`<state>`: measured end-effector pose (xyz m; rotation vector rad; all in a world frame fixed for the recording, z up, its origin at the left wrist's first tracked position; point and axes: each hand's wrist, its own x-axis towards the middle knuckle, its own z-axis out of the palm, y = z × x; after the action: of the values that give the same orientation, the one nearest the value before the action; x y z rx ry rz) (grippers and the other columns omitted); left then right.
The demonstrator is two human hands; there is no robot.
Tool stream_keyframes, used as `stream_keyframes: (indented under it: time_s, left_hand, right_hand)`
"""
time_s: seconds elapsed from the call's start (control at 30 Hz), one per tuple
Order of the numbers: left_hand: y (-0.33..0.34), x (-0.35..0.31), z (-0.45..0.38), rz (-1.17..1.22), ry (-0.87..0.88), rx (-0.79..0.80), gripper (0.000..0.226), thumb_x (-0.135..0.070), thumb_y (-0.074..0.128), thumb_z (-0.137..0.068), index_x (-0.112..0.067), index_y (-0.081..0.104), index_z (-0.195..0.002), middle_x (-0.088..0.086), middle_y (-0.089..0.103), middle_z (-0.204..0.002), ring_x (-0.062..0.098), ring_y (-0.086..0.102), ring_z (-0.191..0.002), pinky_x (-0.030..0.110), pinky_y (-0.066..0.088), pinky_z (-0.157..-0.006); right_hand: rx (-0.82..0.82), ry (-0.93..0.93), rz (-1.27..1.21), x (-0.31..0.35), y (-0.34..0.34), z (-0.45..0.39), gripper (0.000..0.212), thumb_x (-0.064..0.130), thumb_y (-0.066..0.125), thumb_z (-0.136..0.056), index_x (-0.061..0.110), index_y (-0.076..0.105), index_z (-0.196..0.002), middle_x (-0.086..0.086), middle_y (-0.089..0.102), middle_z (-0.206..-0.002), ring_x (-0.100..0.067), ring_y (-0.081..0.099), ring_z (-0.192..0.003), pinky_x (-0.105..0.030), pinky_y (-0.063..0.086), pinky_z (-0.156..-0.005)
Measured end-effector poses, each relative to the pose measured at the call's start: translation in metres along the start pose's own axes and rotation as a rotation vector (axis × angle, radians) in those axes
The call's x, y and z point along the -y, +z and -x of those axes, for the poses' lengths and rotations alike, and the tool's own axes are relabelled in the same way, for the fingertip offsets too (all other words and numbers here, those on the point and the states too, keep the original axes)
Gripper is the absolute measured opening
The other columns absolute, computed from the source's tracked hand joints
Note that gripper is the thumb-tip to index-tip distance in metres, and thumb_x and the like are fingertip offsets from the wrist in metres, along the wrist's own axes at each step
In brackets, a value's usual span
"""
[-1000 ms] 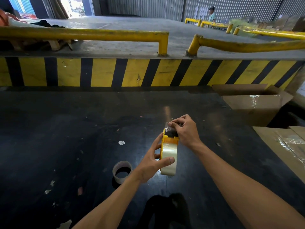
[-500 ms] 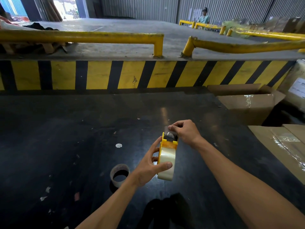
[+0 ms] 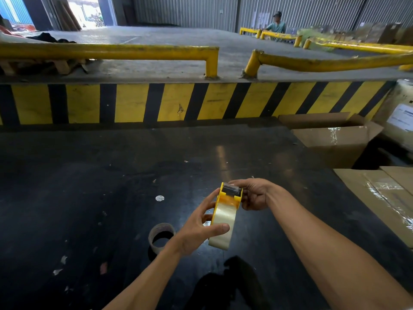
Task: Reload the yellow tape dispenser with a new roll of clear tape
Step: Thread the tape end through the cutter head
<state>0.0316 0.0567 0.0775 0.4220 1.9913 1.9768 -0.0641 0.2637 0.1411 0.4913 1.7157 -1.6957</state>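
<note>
Above black table (image 3: pixel 89 198): left hand (image 3: pixel 196 231) clamped around taped yellow dispenser (image 3: pixel 228 198), right hand (image 3: pixel 254 193) apparently pinching its top.

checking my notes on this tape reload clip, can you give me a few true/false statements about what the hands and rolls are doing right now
1. The left hand grips the clear tape roll seated in the yellow dispenser. True.
2. The right hand rests flat on the black table. False: it is at the dispenser's top end, off the table.
3. An empty tape core lies on the table left of the left hand. True.
4. The dispenser lies on the cardboard box. False: both hands hold it above the table.
</note>
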Motion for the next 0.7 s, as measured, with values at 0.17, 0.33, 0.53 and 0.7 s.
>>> stream_keyframes:
  time_s: [0.17, 0.33, 0.53, 0.7]
  left_hand:
    - [-0.004, 0.001, -0.001, 0.131, -0.009, -0.011, 0.093, -0.042, 0.090, -0.072, -0.054, 0.038, -0.149, -0.006, 0.062, -0.135, 0.026, 0.062, -0.124, 0.046, 0.057, -0.099]
    - [-0.007, 0.001, -0.006, 0.340, -0.018, -0.091, 0.093, -0.033, 0.090, -0.075, -0.043, 0.039, -0.151, 0.011, 0.060, -0.143, 0.038, 0.059, -0.129, 0.056, 0.054, -0.100]
    - [-0.009, 0.002, -0.010, 0.536, -0.035, -0.121, 0.085, -0.030, 0.088, -0.078, -0.036, 0.044, -0.150, 0.014, 0.060, -0.144, 0.039, 0.059, -0.130, 0.051, 0.058, -0.091]
    - [-0.012, 0.005, -0.011, 0.581, -0.035, -0.096, 0.067, -0.037, 0.083, -0.083, -0.041, 0.053, -0.143, 0.007, 0.061, -0.145, 0.032, 0.062, -0.128, 0.052, 0.059, -0.088]
  right_hand:
    - [0.053, -0.044, -0.119, -0.017, 0.003, -0.003, 0.017, 0.025, 0.080, -0.075, 0.018, 0.066, -0.070, 0.002, 0.049, -0.059, -0.008, 0.042, -0.048, -0.022, 0.032, -0.051]
    - [0.120, -0.221, -0.217, -0.047, 0.014, -0.004, 0.029, 0.039, 0.060, -0.094, 0.014, 0.068, -0.105, -0.010, 0.062, -0.102, -0.023, 0.055, -0.091, -0.030, 0.042, -0.071]
    - [0.094, -0.359, -0.135, -0.077, 0.033, 0.001, 0.038, 0.033, 0.051, -0.101, 0.008, 0.068, -0.123, -0.022, 0.069, -0.124, -0.033, 0.063, -0.107, -0.047, 0.051, -0.096]
    - [0.042, -0.431, -0.182, -0.077, 0.040, 0.006, 0.027, 0.029, 0.048, -0.103, 0.022, 0.070, -0.117, -0.004, 0.077, -0.113, -0.027, 0.070, -0.099, -0.044, 0.056, -0.086]
